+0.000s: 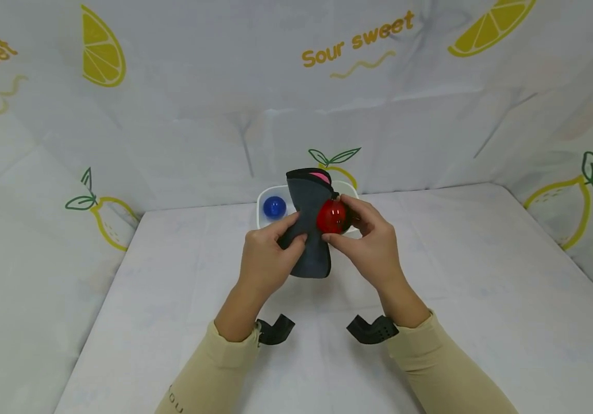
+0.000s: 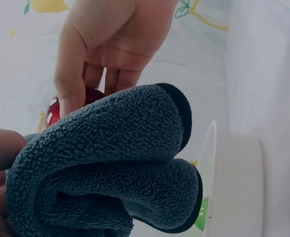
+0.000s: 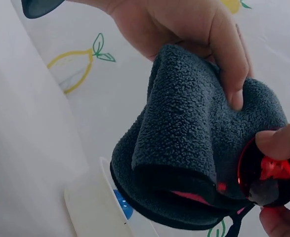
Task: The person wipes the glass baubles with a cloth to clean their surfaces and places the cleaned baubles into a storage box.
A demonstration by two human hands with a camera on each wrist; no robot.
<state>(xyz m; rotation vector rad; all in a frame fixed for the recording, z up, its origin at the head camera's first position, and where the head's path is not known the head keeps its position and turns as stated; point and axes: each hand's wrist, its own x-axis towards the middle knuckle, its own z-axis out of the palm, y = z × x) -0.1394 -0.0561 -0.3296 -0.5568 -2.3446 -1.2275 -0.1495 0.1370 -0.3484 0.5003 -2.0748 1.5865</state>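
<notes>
My left hand [image 1: 265, 259] grips a folded dark grey-blue towel [image 1: 309, 253] with black edging, thumb in front and fingers largely hidden behind it. Between the thumb and fingers of my right hand [image 1: 376, 250] is a shiny red bauble [image 1: 332, 216] with a small cap on top. It lies right against the towel's right side. Seen from the right wrist, the fluffy towel [image 3: 179, 118] is doubled over in soft folds, with a bit of pink showing inside its lower edge. The left wrist view has the bauble [image 2: 54, 111] mostly hidden behind the towel.
Behind the towel stands a white container [image 1: 260, 215] holding a glossy blue ball [image 1: 274, 207]. A white cloth with lemon prints covers the table [image 1: 183, 299] and hangs as a backdrop [image 1: 198, 115]. Black wrist mounts [image 1: 276, 330] stick out at both cuffs.
</notes>
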